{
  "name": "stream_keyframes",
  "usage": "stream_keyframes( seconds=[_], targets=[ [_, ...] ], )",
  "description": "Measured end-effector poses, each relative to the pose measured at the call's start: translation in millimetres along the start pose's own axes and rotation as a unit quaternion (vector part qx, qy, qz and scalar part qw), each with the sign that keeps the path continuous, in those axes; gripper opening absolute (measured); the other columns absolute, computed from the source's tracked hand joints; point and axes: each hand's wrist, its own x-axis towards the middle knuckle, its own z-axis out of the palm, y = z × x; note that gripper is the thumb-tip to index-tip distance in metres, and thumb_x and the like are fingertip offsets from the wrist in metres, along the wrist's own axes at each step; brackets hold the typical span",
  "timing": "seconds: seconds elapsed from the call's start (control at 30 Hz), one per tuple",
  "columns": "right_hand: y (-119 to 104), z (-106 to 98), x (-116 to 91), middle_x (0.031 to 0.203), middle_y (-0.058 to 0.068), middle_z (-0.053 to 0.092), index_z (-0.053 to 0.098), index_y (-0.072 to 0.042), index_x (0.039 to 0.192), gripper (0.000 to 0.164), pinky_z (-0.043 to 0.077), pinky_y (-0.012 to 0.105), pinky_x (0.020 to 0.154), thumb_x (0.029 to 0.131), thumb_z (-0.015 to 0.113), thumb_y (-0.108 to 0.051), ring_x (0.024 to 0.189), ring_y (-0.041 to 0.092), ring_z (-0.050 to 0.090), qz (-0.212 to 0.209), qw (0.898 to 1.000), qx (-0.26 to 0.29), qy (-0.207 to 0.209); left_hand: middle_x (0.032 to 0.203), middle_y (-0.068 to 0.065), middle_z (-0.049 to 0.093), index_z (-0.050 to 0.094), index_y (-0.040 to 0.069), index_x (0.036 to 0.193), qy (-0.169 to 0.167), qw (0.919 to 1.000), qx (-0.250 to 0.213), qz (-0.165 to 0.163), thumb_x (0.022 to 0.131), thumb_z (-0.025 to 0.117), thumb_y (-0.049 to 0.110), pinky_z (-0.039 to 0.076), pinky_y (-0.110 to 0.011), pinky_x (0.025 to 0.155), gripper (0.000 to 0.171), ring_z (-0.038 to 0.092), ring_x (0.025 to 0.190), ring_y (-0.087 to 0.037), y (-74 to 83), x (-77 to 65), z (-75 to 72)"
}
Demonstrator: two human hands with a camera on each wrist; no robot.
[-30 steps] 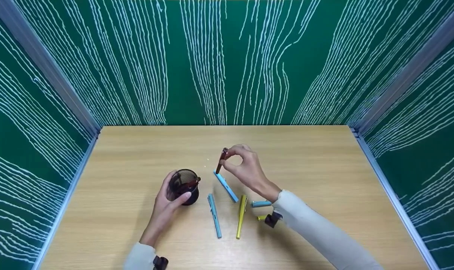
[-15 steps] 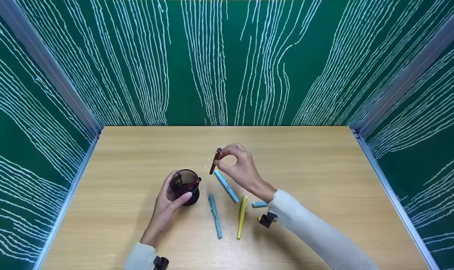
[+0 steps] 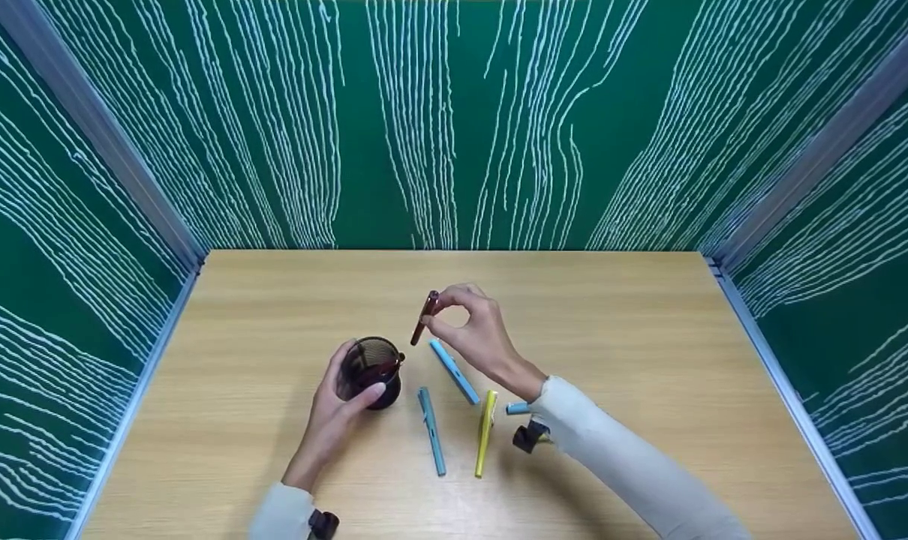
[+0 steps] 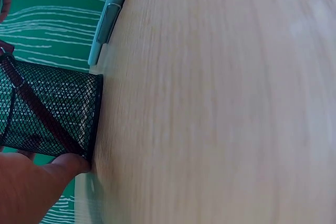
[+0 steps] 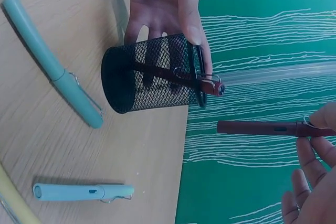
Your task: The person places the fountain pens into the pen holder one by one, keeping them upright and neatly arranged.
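Currently the left hand (image 3: 334, 409) curls round a black mesh cup (image 5: 168, 98), while the right hand (image 3: 488, 345) pinches a dark red pen (image 3: 424, 319) between thumb and finger, tilted, apart from the cup and near its rim. Another red pen (image 5: 212, 86) leans inside, its clipped top jutting over the rim on the side facing the held one. On the desk (image 3: 619, 322) lie a light blue pen (image 3: 454, 372), a teal pen (image 3: 431, 431) and a yellow pen (image 3: 485, 435); the right sleeve (image 3: 619, 450) partly hides another blue pen (image 3: 517, 409). Green, white-lined panels (image 3: 484, 127) stand beyond.
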Motion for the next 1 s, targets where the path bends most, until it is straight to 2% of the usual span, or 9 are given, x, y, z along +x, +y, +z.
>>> stream_keyframes(
  seconds=[0.2,0.5,0.73,1.0],
  targets=[
    [-5,6,1,0.107,-0.008,0.074,0.082,-0.02,0.104,0.011,0.05,0.05,0.104,0.096,0.087,-0.016,0.114,0.017,0.061,0.006,1.0,0.002,-0.005,0.17,-0.013,0.046,0.038,0.015,0.171,0.001,0.9999,0.01,0.001,0.095,0.086,0.01,0.027,-0.051,0.133,0.09,0.041,0.159,-0.031,0.2,1.1,-0.3],
    [-9,19,4,0.102,-0.006,0.075,0.082,-0.016,0.101,0.01,0.052,0.043,0.102,0.093,0.088,-0.013,0.111,0.018,0.064,-0.014,1.0,0.008,-0.004,0.168,-0.01,0.049,0.038,0.016,0.171,0.005,0.9993,0.037,0.005,0.095,0.087,0.017,0.027,-0.053,0.133,0.09,0.043,0.158,-0.031,2.3,0.0,0.3],
    [-6,30,-4,0.103,-0.006,0.074,0.081,-0.015,0.1,0.009,0.053,0.045,0.1,0.094,0.087,-0.011,0.11,0.017,0.062,0.0,1.0,0.014,-0.022,0.168,-0.007,0.049,0.042,0.029,0.169,0.005,0.9991,0.043,-0.002,0.094,0.089,0.022,0.027,-0.054,0.132,0.089,0.043,0.157,-0.03,2.2,-1.6,-0.6],
    [3,39,-12,0.106,-0.007,0.074,0.082,-0.017,0.103,0.011,0.051,0.045,0.103,0.094,0.086,-0.012,0.111,0.016,0.062,0.015,0.999,0.004,-0.043,0.168,-0.01,0.049,0.037,0.019,0.172,0.002,0.9993,0.038,0.003,0.095,0.088,0.019,0.027,-0.056,0.132,0.092,0.043,0.157,-0.032,2.5,-1.8,-1.2]
  ],
)
